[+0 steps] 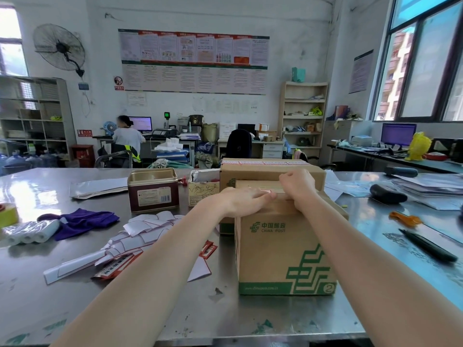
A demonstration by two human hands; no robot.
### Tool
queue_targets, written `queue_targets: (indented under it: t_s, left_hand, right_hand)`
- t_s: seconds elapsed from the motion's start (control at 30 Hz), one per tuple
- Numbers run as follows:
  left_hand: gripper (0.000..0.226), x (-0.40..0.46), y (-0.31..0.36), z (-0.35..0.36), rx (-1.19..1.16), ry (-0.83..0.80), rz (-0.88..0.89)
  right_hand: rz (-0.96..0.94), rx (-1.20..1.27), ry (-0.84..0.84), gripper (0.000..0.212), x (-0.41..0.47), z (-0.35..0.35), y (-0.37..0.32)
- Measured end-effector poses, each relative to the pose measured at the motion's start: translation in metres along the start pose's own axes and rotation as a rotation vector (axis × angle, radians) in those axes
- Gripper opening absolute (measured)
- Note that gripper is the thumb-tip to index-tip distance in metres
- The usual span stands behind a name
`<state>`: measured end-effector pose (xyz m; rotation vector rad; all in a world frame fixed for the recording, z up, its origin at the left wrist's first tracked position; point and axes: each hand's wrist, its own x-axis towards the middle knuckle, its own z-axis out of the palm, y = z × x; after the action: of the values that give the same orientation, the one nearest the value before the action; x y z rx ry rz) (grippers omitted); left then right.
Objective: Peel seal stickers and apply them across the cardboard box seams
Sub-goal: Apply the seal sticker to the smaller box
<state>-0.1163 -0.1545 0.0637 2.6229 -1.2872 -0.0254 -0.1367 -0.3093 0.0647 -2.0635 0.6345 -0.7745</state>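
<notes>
A brown China Post cardboard box (pixel 285 249) with green print stands on the steel table in front of me. Both hands rest on its top. My left hand (pixel 246 200) lies flat with its fingers pressing on a red and white seal sticker (pixel 266 192) over the top seam. My right hand (pixel 299 187) presses down beside it, fingers curled over the top; most of the sticker is hidden beneath the hands. Behind stands a second, larger cardboard box (pixel 260 172) with red and white stickers along its top. A pile of peeled white backing papers and sticker sheets (pixel 125 242) lies at my left.
An open metal tin (pixel 152 190) and a small carton (pixel 203 187) stand left of the boxes. A purple cloth (pixel 82 221), white rolls (pixel 32 232) and a yellow tape roll (pixel 7 215) lie far left. A black pen (pixel 426 244), orange scrap (pixel 404 219) and papers (pixel 431 187) lie right.
</notes>
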Motion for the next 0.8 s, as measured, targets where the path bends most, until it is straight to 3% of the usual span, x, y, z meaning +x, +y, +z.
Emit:
queue_targets:
  t_s: [0.17, 0.33, 0.43, 0.5, 0.63, 0.73, 0.8]
  left_hand:
    - [0.063, 0.012, -0.009, 0.003, -0.091, -0.051, 0.035]
    - [0.056, 0.001, -0.039, 0.026, -0.613, 0.198, -0.02]
    - [0.045, -0.011, -0.041, 0.051, -1.066, 0.257, -0.071]
    - [0.037, -0.017, -0.034, 0.058, -1.151, 0.285, -0.08]
    - [0.039, -0.028, -0.028, 0.06, -1.177, 0.305, -0.091]
    - [0.078, -0.033, -0.038, 0.061, -1.193, 0.266, -0.121]
    - [0.069, -0.044, -0.038, 0.058, -1.164, 0.254, -0.124]
  right_hand:
    - [-0.129, -0.022, -0.078, 0.029, -0.011, -0.008, 0.0]
    - [-0.332, -0.296, -0.314, 0.042, -0.027, -0.008, -0.008]
    - [-0.347, -0.397, -0.335, 0.041, -0.037, -0.003, -0.014]
    - [-0.363, -0.464, -0.333, 0.038, -0.044, 0.001, -0.016]
    - [-0.361, -0.49, -0.234, 0.034, -0.052, 0.009, -0.014]
    - [-0.346, -0.489, -0.056, 0.027, -0.063, 0.016, -0.012]
    - [-0.339, -0.508, 0.058, 0.024, -0.073, 0.02, -0.012]
